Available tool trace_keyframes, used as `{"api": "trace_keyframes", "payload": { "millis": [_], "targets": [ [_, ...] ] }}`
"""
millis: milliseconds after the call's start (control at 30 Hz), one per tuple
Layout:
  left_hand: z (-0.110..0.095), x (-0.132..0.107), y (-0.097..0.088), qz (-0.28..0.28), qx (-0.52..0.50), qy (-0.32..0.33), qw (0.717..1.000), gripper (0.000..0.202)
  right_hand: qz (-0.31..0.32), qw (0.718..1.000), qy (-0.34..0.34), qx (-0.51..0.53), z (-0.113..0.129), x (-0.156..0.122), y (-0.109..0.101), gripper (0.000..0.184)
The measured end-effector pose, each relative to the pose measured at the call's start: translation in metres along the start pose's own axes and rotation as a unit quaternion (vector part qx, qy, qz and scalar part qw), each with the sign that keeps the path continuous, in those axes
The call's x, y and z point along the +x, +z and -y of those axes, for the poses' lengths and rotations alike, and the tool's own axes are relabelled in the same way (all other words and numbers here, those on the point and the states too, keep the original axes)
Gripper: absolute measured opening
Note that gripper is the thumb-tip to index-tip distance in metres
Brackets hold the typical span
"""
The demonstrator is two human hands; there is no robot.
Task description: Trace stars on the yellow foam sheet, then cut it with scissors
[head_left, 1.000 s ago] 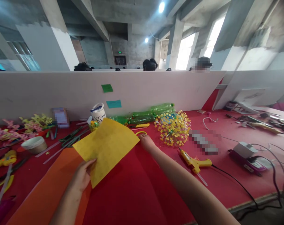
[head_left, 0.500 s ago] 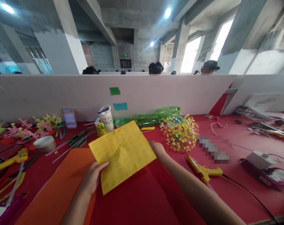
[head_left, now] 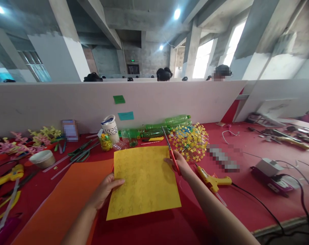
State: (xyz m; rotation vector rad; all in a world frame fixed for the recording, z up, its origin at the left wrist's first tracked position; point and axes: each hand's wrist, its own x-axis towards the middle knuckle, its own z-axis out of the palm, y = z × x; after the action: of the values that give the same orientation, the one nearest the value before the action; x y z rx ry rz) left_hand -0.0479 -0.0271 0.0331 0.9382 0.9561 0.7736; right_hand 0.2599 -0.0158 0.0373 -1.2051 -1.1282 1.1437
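Note:
My left hand (head_left: 104, 190) pinches the left edge of a yellow foam sheet (head_left: 144, 182) with faint star outlines on it, held flat above the red table (head_left: 246, 197). My right hand (head_left: 178, 164) is closed round red-handled scissors (head_left: 169, 149), whose blades point up and away at the sheet's right edge. A ball of small yellow stars (head_left: 191, 141) sits just beyond the right hand. A yellow glue gun (head_left: 212, 178) lies to its right.
An orange sheet (head_left: 60, 204) lies under my left arm. Green plastic bottles (head_left: 157, 127), a white cup (head_left: 109, 128) and foam flowers (head_left: 24, 143) line the white partition (head_left: 67, 102). Cables and a small device (head_left: 272, 170) lie at right. People's heads show behind the partition.
My right hand has picked up the scissors and raised them beside the sheet. The yellow sheet has turned from tilted to square and flat in front of me.

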Motion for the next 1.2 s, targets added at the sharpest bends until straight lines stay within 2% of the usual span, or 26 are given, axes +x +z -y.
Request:
{"api": "trace_keyframes", "payload": {
  "millis": [100,167,267,367,400,433,500,567,600,667,700,800,833,867,933,967,1067,1100,1200],
  "targets": [
    [-0.004,-0.003,0.001,0.006,0.010,-0.015,1.000,0.035,0.041,0.998,0.005,0.042,-0.003,-0.004,0.004,0.030],
    [-0.007,-0.003,0.000,0.008,0.013,-0.018,1.000,0.041,0.043,0.998,-0.002,0.055,-0.004,-0.006,0.004,0.029],
    [-0.008,-0.001,-0.006,0.013,-0.007,-0.023,1.000,0.050,0.020,0.998,-0.010,0.067,-0.004,-0.009,0.004,0.029],
    [-0.002,0.005,-0.012,-0.009,-0.083,-0.028,0.996,0.053,-0.017,0.995,-0.014,0.102,-0.005,-0.009,0.004,0.028],
    [0.001,0.007,-0.011,-0.018,-0.102,-0.005,0.995,0.052,-0.036,0.993,-0.015,0.115,-0.006,-0.008,0.004,0.028],
    [0.005,0.008,-0.009,-0.008,-0.113,0.061,0.992,0.050,-0.056,0.990,-0.015,0.127,-0.007,-0.008,0.004,0.028],
    [0.011,0.007,0.002,0.081,-0.105,0.092,0.987,0.053,-0.096,0.984,-0.013,0.148,-0.010,-0.007,0.006,0.029],
    [0.015,0.005,0.021,0.198,-0.056,0.073,0.976,0.069,-0.115,0.980,-0.016,0.164,-0.013,-0.007,0.007,0.029],
    [0.016,0.004,0.031,0.219,-0.038,0.060,0.973,0.064,-0.119,0.978,-0.022,0.169,-0.014,-0.008,0.008,0.029],
    [0.018,0.004,0.050,0.168,-0.038,0.041,0.984,0.032,-0.124,0.977,-0.034,0.168,-0.016,-0.010,0.009,0.029],
    [0.020,0.006,0.057,0.133,-0.042,0.027,0.990,0.024,-0.128,0.977,-0.037,0.164,-0.016,-0.011,0.010,0.029],
    [0.028,0.018,0.064,-0.008,-0.005,0.035,0.999,0.023,-0.145,0.978,-0.031,0.146,-0.015,-0.015,0.010,0.030],
    [0.031,0.021,0.063,-0.070,0.021,0.045,0.996,0.029,-0.146,0.979,-0.028,0.143,-0.014,-0.016,0.010,0.031],
    [0.034,0.025,0.060,-0.092,0.029,0.049,0.994,0.037,-0.146,0.979,-0.027,0.141,-0.014,-0.016,0.009,0.032],
    [0.037,0.027,0.053,-0.109,0.038,0.050,0.992,0.047,-0.145,0.979,-0.029,0.140,-0.013,-0.017,0.008,0.033],
    [0.036,0.027,0.050,-0.109,0.038,0.047,0.992,0.046,-0.146,0.979,-0.031,0.140,-0.013,-0.018,0.007,0.033],
    [0.028,0.021,0.049,-0.071,-0.005,0.039,0.997,0.019,-0.153,0.978,-0.032,0.138,-0.013,-0.018,0.006,0.034],
    [0.025,0.019,0.050,-0.052,-0.030,0.043,0.997,0.016,-0.154,0.978,-0.034,0.139,-0.013,-0.018,0.006,0.034],
    [0.017,0.015,0.053,-0.035,-0.072,0.054,0.995,0.027,-0.150,0.977,-0.041,0.146,-0.014,-0.018,0.006,0.037]
  ]
}}
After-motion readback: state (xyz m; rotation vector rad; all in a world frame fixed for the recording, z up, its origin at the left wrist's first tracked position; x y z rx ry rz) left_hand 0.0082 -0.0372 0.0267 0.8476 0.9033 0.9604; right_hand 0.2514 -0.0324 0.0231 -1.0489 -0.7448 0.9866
